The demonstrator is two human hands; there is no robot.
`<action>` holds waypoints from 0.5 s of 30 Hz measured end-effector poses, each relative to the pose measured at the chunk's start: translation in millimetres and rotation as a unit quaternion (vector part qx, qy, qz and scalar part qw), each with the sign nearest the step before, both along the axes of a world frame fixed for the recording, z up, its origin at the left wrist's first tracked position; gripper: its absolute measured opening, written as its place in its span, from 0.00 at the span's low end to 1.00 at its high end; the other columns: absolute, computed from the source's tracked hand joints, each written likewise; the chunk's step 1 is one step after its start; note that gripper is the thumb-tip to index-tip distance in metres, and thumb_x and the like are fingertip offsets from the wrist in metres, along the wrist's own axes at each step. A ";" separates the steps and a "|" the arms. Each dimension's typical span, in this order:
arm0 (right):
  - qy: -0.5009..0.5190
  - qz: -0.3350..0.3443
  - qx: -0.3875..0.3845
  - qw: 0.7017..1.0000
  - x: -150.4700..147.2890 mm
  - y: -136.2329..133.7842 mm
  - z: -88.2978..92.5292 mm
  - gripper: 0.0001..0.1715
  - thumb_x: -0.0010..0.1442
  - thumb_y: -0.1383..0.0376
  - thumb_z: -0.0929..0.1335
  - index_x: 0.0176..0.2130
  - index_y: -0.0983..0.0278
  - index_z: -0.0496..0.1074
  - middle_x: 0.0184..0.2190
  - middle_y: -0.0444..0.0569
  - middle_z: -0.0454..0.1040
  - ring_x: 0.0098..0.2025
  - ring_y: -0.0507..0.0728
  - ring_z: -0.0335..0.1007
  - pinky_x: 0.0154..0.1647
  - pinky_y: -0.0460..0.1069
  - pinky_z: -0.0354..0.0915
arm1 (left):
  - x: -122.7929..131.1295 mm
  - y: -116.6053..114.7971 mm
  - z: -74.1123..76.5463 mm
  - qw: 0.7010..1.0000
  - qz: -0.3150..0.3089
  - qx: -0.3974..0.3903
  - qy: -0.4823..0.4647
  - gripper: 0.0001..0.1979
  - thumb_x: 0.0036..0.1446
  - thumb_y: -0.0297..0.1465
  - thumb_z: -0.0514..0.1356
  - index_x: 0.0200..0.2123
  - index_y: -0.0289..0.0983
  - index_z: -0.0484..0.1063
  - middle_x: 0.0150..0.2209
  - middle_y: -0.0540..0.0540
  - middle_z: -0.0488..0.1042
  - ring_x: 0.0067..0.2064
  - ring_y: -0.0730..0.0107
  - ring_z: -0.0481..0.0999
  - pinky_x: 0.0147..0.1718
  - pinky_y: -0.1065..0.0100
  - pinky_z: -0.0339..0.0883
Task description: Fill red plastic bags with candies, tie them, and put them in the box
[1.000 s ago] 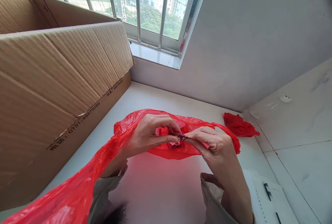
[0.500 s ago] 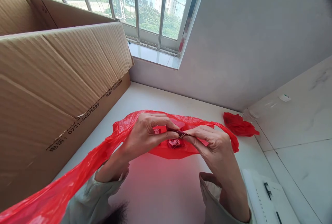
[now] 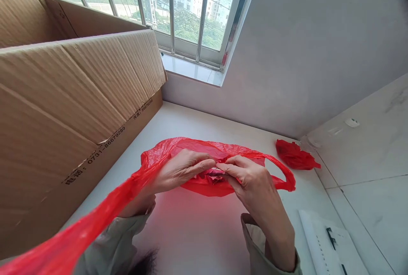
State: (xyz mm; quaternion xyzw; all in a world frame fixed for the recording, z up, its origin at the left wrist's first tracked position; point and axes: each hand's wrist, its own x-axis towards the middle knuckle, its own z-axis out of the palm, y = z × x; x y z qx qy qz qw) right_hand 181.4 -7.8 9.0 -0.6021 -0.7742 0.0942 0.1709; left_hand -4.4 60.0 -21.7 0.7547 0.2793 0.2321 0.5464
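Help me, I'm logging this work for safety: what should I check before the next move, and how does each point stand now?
1. Red bag mouth open: ok.
2. Right hand pinching small packet: ok.
3. Left hand gripping packet: cannot tell, fingertips partly hidden.
4. Left forearm free of red plastic: not ok, a strip crosses it.
5. Cardboard box apart from both hands: ok.
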 end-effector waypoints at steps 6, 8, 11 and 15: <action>-0.077 -0.006 -0.045 0.996 -1.9 -3.1 3.2 0.30 0.59 0.71 0.67 0.60 0.58 0.65 0.44 0.49 0.76 0.37 0.56 0.75 0.29 0.48 0.67 | 2.0 5.4 -17.9 0.996 0.020 -0.090 -0.018 0.17 0.59 0.39 0.60 0.47 0.37 0.67 0.33 0.49 0.73 0.31 0.71 0.72 0.28 0.73 0.65; -0.101 -0.027 -0.067 0.992 0.4 -10.3 6.2 0.32 0.58 0.67 0.70 0.60 0.60 0.64 0.40 0.49 0.77 0.35 0.58 0.75 0.26 0.49 0.67 | 1.5 7.4 -23.4 0.997 0.057 -0.043 0.035 0.14 0.59 0.37 0.58 0.45 0.36 0.67 0.33 0.48 0.74 0.32 0.69 0.73 0.29 0.72 0.66; -0.098 -0.016 -0.070 0.993 0.2 -21.5 9.8 0.17 0.56 0.62 0.72 0.47 0.59 0.74 0.32 0.47 0.77 0.31 0.58 0.75 0.26 0.48 0.66 | 3.5 9.4 -35.8 0.985 0.057 0.049 0.153 0.07 0.58 0.32 0.56 0.38 0.36 0.69 0.31 0.49 0.74 0.32 0.68 0.72 0.29 0.70 0.63; -0.088 -0.005 -0.175 0.981 -4.4 -26.2 13.5 0.06 0.58 0.59 0.71 0.31 0.59 0.74 0.24 0.43 0.75 0.25 0.55 0.72 0.22 0.46 0.62 | 10.1 6.2 -56.8 0.955 0.028 0.125 0.268 0.03 0.49 0.24 0.59 0.29 0.37 0.69 0.27 0.50 0.72 0.29 0.66 0.71 0.27 0.69 0.57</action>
